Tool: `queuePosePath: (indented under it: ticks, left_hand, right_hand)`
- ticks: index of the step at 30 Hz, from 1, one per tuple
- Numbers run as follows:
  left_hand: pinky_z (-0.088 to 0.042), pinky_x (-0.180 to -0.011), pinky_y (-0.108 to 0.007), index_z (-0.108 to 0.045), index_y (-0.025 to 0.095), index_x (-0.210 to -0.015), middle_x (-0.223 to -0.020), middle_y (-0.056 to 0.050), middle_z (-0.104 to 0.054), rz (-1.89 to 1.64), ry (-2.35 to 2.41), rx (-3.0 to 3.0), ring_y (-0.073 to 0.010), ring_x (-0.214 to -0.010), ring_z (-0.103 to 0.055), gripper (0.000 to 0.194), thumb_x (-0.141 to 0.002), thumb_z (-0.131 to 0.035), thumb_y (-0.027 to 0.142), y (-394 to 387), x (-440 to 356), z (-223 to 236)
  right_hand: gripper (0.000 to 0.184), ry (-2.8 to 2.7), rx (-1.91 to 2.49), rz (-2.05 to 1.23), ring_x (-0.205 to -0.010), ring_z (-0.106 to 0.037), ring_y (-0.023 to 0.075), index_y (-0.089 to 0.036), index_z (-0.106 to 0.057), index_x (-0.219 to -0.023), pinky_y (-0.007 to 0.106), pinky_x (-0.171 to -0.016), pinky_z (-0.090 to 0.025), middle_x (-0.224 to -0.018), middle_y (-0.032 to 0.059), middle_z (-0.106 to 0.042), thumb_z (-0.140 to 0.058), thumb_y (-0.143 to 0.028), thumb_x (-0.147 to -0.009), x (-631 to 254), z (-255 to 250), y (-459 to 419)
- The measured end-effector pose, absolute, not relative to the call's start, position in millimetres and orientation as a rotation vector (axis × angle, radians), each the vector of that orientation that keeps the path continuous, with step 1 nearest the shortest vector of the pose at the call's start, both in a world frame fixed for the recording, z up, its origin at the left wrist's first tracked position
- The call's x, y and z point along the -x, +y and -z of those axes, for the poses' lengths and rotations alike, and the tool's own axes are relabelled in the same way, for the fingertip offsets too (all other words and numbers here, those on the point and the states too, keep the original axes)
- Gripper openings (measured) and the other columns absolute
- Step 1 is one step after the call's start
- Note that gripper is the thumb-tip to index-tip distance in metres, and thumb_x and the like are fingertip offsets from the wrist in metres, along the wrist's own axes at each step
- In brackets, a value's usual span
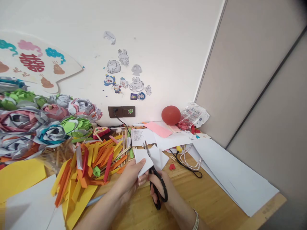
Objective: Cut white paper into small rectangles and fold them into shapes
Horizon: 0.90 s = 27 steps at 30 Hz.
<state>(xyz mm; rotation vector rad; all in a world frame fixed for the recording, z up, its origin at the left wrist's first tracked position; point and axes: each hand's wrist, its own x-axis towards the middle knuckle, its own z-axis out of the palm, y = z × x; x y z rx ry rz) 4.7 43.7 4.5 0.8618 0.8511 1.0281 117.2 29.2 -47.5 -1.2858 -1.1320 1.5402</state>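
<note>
My left hand (134,174) pinches a small piece of white paper (143,162) between thumb and fingers, above the wooden table. In my right hand (161,183) is a pair of scissors with black handles (163,188), my fingers through the loops. The scissor blades (146,147) point away from me and stand slightly apart at the paper's right edge. Whether they touch the paper I cannot tell. More cut white paper (156,156) lies just behind the blades. A pearl bracelet (196,220) circles my right wrist.
Folded orange and yellow paper strips (96,159) and paper flowers (51,132) crowd the left. White sheets (230,172) lie along the right edge. A red balloon (171,115), pink paper (158,129), a bead string (189,163) and a black cord loop (192,174) are farther back by the wall.
</note>
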Motion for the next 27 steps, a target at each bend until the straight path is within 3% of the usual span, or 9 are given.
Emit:
queuePosePath:
  ticks: [5, 13, 27]
  left_hand:
    - [-0.017, -0.032, -0.013, -0.042, 0.018, -0.054, -0.035, 0.01, -0.041, -1.011, 0.865, -0.869, 0.0008, -0.029, -0.024, 0.045, -0.06, -0.074, 0.05, 43.9, -4.8, -1.3]
    - [-0.016, -0.028, -0.014, -0.044, 0.019, -0.056, -0.037, 0.008, -0.047, -0.981, 0.891, -0.901, 0.0007, -0.027, -0.024, 0.048, -0.055, -0.074, 0.056, 40.1, -8.6, -2.6]
    - [-0.017, -0.029, -0.014, -0.044, 0.018, -0.051, -0.035, 0.008, -0.044, -0.997, 0.902, -0.865, 0.0006, -0.027, -0.024, 0.044, -0.06, -0.072, 0.05, 42.0, -10.0, 3.4]
  right_hand:
    - [0.038, -1.183, 1.362, -1.508, -0.026, -0.04, 0.0083, -0.017, -0.049, -0.07, 0.017, -0.025, -0.027, -0.036, -0.0068, -0.046, -0.056, -0.054, -0.067, -116.8, 48.3, 31.4]
    - [0.033, -1.188, 1.259, -1.516, -0.033, -0.041, 0.0081, -0.017, -0.05, -0.077, 0.017, -0.031, -0.029, -0.041, -0.0079, -0.046, -0.057, -0.047, -0.068, -122.0, 39.1, 29.0]
    - [0.023, -1.187, 1.407, -1.444, -0.027, -0.038, 0.008, -0.018, -0.049, -0.065, 0.017, -0.027, -0.024, -0.035, -0.0079, -0.042, -0.056, -0.039, -0.071, -118.5, 45.8, 34.0]
